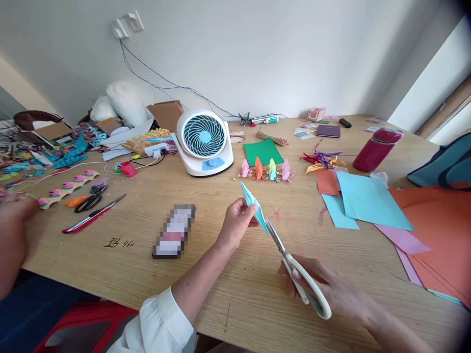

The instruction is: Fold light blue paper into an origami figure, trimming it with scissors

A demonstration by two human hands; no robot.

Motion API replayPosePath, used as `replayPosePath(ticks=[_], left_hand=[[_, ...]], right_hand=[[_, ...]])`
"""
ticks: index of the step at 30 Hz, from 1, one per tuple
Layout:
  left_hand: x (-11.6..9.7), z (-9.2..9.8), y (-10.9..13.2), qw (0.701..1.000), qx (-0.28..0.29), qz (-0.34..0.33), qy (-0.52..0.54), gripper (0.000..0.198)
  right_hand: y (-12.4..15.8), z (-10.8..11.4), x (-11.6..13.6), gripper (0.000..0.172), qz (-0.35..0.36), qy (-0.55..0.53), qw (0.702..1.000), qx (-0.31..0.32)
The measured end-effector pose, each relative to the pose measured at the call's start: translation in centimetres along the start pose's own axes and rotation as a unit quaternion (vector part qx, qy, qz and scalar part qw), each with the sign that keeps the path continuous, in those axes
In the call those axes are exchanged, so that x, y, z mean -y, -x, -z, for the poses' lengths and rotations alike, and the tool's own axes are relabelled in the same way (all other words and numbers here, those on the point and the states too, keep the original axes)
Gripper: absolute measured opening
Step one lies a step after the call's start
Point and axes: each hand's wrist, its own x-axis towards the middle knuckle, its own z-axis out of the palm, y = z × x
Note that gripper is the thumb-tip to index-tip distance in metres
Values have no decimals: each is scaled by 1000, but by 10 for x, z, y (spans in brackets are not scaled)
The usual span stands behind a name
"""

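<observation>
Pinched between the thumb and fingers of my left hand (239, 215) is a folded light-blue piece of origami paper (250, 197), long and pointed at both ends. My right hand (316, 279) grips a pair of scissors (307, 282) by its white handles. The scissor blades point up and left, with their tips at the lower end of the folded paper; whether they touch it I cannot tell. Behind my hands stands a row of small folded paper figures (272, 169) in pink, orange, green and lilac, in front of a green paper sheet (263, 152).
A white fan (204, 142) stands at the back, and a pixelated phone (174, 231) lies left of my arm. Coloured sheets (375, 198) and a magenta bottle (377, 149) are on the right. Black-handled scissors (88, 203) and a cutter knife (93, 214) lie near another person's arm (13, 235).
</observation>
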Motion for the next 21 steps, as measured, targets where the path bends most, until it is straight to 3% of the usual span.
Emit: replayPosePath(ticks=[12, 21], left_hand=[[-4, 0, 0, 1000, -14, -3, 13, 34], [0, 1, -1, 998, -41, -47, -21, 30]], right_hand=[[1, -1, 1, 48, 5, 16, 1000, -3], [0, -1, 6, 50, -4, 28, 1000, -7]])
